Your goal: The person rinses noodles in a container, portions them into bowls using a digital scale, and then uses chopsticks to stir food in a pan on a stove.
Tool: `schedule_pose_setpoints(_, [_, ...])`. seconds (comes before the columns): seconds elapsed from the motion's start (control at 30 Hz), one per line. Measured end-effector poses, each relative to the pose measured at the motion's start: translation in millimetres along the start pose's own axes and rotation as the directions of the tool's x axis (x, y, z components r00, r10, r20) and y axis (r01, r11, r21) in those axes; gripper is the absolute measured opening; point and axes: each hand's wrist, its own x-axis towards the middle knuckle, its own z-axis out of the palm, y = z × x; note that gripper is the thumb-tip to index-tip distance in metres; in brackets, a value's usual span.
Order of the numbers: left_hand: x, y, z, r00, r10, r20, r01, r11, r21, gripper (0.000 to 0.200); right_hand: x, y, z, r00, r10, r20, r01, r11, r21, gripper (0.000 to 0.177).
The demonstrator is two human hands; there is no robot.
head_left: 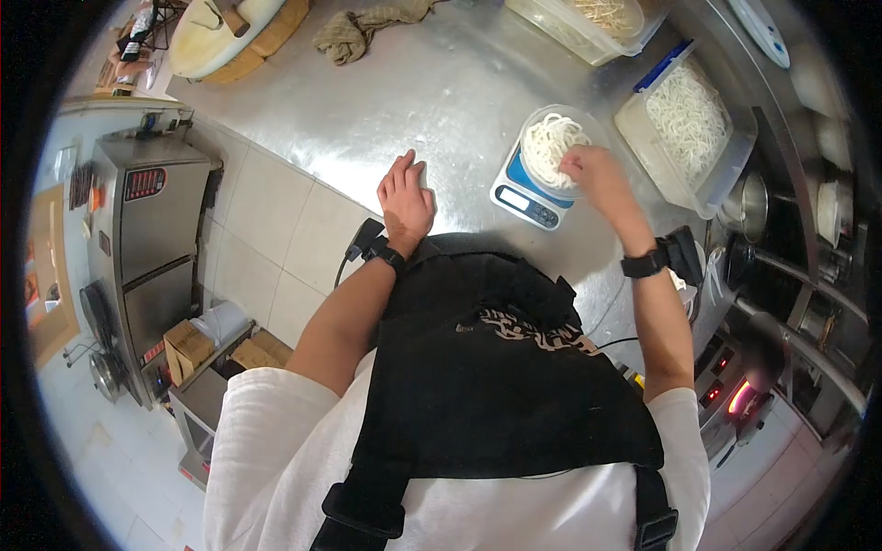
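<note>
My left hand point(405, 200) rests on the steel table point(367, 101) near its front edge, fingers apart, holding nothing. Left of the tub, a blue and white kitchen scale point(528, 205) carries a clear round bowl point(528, 122) of thick white noodles point(551, 142). At the bowl's right side, the fingertips of my right hand point(593, 174) are closed together against the noodles; whether a strand is between them is too small to tell. To the right is a clear plastic tub point(643, 151) full of more white noodles point(689, 119).
Another plastic container point(574, 37) is at the table's back edge. A crumpled cloth point(344, 39) and a round chopping board point(202, 46) with a cleaver lie at the back left. A steel cabinet point(152, 220) stands left; shelves with pots are at right.
</note>
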Motion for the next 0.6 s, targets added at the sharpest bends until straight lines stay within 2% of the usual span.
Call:
schedule_pose_setpoints(0.03, [0, 0, 0, 1.0, 0.001, -0.001, -0.001, 1.0, -0.009, 0.036, 0, -1, -10, 1.0, 0.0, 0.002, 0.0, 1.0, 0.001, 0.012])
schedule_pose_setpoints(0.1, [0, 0, 0, 1.0, 0.001, -0.002, -0.001, 1.0, -0.006, 0.036, 0, -4, -36, 0.969, 0.118, 0.216, -0.198, 0.894, 0.402, 0.01])
schedule_pose_setpoints(0.13, [0, 0, 0, 1.0, 0.001, -0.003, -0.001, 1.0, -0.002, 0.036, -1, -6, -48, 0.969, 0.117, 0.217, -0.198, 0.894, 0.402, 0.01])
schedule_pose_setpoints(0.2, [-1, -1, 2, 1.0, 0.005, -0.01, -0.005, 1.0, -0.006, 0.036, -7, -10, -72, 0.984, 0.059, 0.167, -0.147, 0.795, 0.588, 0.011])
schedule_pose_setpoints(0.27, [-1, 0, 2, 1.0, 0.01, -0.017, -0.01, 1.0, -0.01, 0.036, -13, -14, -104, 0.991, 0.086, 0.1, -0.13, 0.76, 0.637, 0.013])
schedule_pose_setpoints(0.33, [0, 0, 2, 1.0, 0.006, -0.01, -0.006, 1.0, 0.008, 0.037, -18, -5, -133, 0.993, 0.12, -0.006, -0.092, 0.788, 0.609, 0.013])
schedule_pose_setpoints(0.47, [0, 0, 2, 1.0, 0.0, -0.004, 0.0, 1.0, 0.004, 0.037, -27, 33, -188, 0.947, 0.247, -0.207, -0.023, 0.692, 0.721, 0.017])
schedule_pose_setpoints(0.53, [0, 0, 2, 1.0, -0.007, 0.013, 0.007, 1.0, 0.014, 0.037, -32, 63, -221, 0.938, 0.215, -0.271, 0.096, 0.59, 0.801, 0.021])
schedule_pose_setpoints(0.6, [0, 0, 1, 1.0, -0.006, 0.012, 0.006, 1.0, 0.016, 0.037, -38, 75, -251, 0.898, 0.271, -0.348, 0.175, 0.506, 0.845, 0.024])
